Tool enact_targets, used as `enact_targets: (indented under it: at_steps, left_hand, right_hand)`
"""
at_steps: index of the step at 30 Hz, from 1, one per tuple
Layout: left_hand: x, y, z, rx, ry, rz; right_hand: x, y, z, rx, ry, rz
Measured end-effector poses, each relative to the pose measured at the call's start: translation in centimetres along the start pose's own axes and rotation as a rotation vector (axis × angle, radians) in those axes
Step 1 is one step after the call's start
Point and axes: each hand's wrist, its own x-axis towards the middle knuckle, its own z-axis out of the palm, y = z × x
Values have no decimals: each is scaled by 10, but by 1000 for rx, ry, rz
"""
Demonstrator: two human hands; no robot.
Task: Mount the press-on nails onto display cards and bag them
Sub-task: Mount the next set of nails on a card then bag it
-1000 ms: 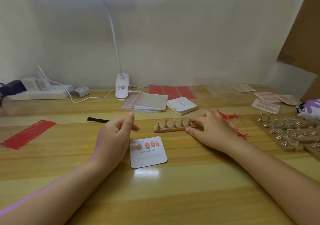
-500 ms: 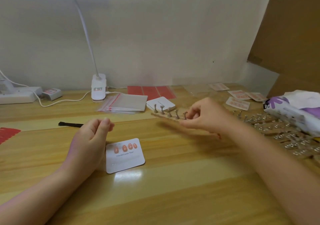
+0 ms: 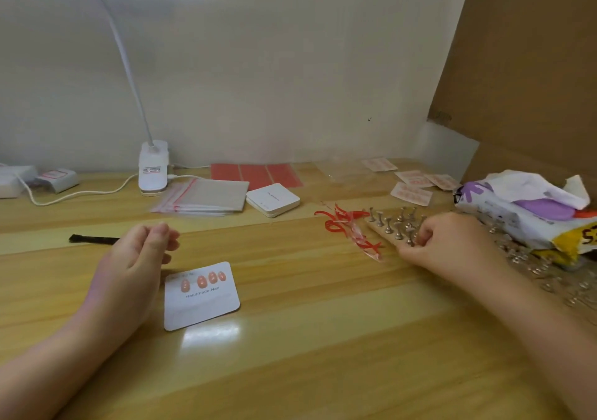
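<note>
A white display card (image 3: 202, 301) printed "Handmade Nail" lies on the wooden table (image 3: 307, 339), with several pink press-on nails (image 3: 203, 280) stuck in a row along its top. My left hand (image 3: 135, 258) hovers just left of the card with loosely curled fingers that hold nothing. My right hand (image 3: 452, 246) is far to the right and pinches the near end of a wooden nail stand strip (image 3: 386, 230) with bare metal pegs. The strip sits low over the table beside other stands (image 3: 546, 274).
Behind the card lie a stack of zip bags (image 3: 206, 196), a stack of white cards (image 3: 273, 200) and red adhesive sheets (image 3: 255, 174). A lamp base (image 3: 153, 167), a black brush (image 3: 93, 239), red peeled strips (image 3: 345, 225), bagged cards (image 3: 413, 187), a tissue pack (image 3: 523, 206) and a cardboard wall (image 3: 533, 64) surround them.
My right hand lifted the wooden stand strip from behind the card and carried it right to the other stands. The view turned right. My left hand stayed beside the card.
</note>
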Motion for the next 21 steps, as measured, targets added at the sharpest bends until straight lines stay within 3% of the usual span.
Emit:
enact_targets:
  at_steps: [6, 14, 21]
  left_hand:
    - [0, 0, -1, 7, -14, -4]
    - [-2, 3, -1, 10, -27, 1]
    - [-2, 4, -1, -1, -27, -14]
  right_hand:
    - [-1, 2, 12, -68, 17, -5]
    - [-7, 9, 9, 30, 113, 49]
    - [-8, 8, 11, -118, 9, 44]
